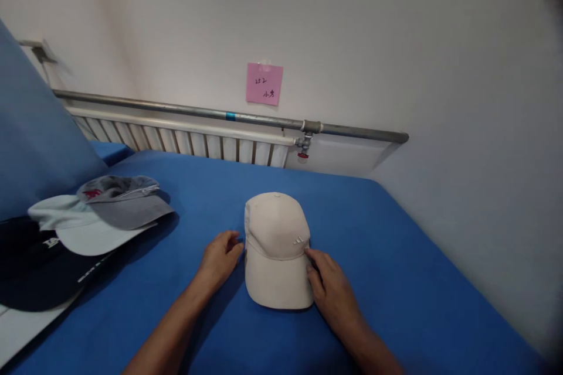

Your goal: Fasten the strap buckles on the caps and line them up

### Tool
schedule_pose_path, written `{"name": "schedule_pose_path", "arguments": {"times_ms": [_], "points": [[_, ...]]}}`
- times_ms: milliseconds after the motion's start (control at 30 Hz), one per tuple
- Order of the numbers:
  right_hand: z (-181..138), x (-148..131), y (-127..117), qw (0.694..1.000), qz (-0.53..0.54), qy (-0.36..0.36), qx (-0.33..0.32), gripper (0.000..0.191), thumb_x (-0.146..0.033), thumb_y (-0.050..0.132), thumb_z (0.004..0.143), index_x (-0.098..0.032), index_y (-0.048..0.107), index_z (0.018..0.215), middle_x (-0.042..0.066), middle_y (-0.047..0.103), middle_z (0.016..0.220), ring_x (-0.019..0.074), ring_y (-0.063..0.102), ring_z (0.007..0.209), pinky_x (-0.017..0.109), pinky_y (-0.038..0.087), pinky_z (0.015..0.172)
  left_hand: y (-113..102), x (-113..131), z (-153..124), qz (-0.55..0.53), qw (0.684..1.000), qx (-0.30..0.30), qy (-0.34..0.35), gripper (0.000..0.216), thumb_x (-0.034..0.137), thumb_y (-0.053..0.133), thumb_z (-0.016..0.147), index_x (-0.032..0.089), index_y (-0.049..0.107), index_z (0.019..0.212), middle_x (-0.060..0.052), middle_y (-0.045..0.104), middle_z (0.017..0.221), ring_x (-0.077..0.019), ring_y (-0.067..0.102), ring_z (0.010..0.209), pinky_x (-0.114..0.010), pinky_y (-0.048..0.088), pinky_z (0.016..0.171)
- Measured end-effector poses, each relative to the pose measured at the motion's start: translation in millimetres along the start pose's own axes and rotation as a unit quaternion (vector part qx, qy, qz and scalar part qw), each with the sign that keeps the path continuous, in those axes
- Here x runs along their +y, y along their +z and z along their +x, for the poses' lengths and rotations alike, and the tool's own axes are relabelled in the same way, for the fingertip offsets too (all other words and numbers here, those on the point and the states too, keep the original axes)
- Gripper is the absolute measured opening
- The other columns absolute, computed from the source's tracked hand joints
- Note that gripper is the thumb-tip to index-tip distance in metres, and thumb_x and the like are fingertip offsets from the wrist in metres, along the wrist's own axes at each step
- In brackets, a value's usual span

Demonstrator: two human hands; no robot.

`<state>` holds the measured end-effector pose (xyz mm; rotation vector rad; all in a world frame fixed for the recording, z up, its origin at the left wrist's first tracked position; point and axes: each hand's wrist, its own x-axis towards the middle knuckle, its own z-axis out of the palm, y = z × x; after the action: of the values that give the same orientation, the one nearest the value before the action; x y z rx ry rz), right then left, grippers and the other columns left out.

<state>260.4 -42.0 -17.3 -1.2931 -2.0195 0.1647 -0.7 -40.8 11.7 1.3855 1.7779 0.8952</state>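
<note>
Two hands flank a cream cap (277,249) lying brim-near on the blue table (396,258). Left hand (220,259) rests loosely curled just beside its left edge, grasping nothing; right hand (332,287) touches the brim's right edge with its fingertips. Judged: positioning step; a firm grip on both sides is needed next. Other caps (105,211) lie stacked far left.

1. A pink sticky note (264,84) is stuck on the wall; two lines of dark handwriting are seen on it, the upper one looking like "252", the lower one not clearly readable.
2. A small white three-stripe logo (298,240) is borne on the front of the beige cap (276,246).
3. White lettering (51,242) is printed on the black cap (30,275), too small to be read.
4. A red emblem (92,193) is shown on the grey cap (123,202); nothing can be read in it.
</note>
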Motion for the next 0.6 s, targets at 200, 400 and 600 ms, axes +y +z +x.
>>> {"name": "schedule_pose_path", "arguments": {"times_ms": [200, 400, 600], "points": [[0.1, -0.3, 0.0, 1.000, 0.004, -0.010, 0.003, 0.034, -0.017, 0.043, 0.089, -0.020, 0.061, 0.117, 0.010, 0.069, 0.108, 0.0244, 0.066, 0.101, 0.044, 0.056, 0.086, -0.5, 1.2, -1.4, 0.007, 1.000, -0.002, 0.010, 0.035, 0.023, 0.049, 0.085, 0.010, 0.062, 0.114, -0.015, 0.067, 0.107, -0.0216, 0.066, 0.092, -0.029, 0.055, 0.072], [-0.4, 0.2, 1.6, 1.000, 0.002, -0.005, 0.004, 0.034, -0.016, 0.042, 0.088, -0.018, 0.061, 0.116, 0.010, 0.069, 0.108, 0.0247, 0.065, 0.100, 0.045, 0.055, 0.087, -0.3, 2.9, -3.8, 0.026, 0.999, -0.001, 0.030, 0.037, 0.023, 0.049, 0.085, 0.008, 0.062, 0.116, -0.016, 0.067, 0.106, -0.0221, 0.066, 0.089, -0.033, 0.054, 0.077], [0.7, -2.3, -0.9, 1.000, 0.006, -0.004, -0.005, 0.033, -0.016, 0.042, 0.088, -0.018, 0.060, 0.115, 0.011, 0.069, 0.108, 0.0245, 0.065, 0.101, 0.044, 0.055, 0.088, -0.4, 6.2, -6.0, 0.053, 0.997, 0.005, 0.049, 0.041, 0.024, 0.051, 0.082, 0.007, 0.062, 0.117, -0.015, 0.067, 0.105, -0.0231, 0.066, 0.089, -0.036, 0.051, 0.084]]}}
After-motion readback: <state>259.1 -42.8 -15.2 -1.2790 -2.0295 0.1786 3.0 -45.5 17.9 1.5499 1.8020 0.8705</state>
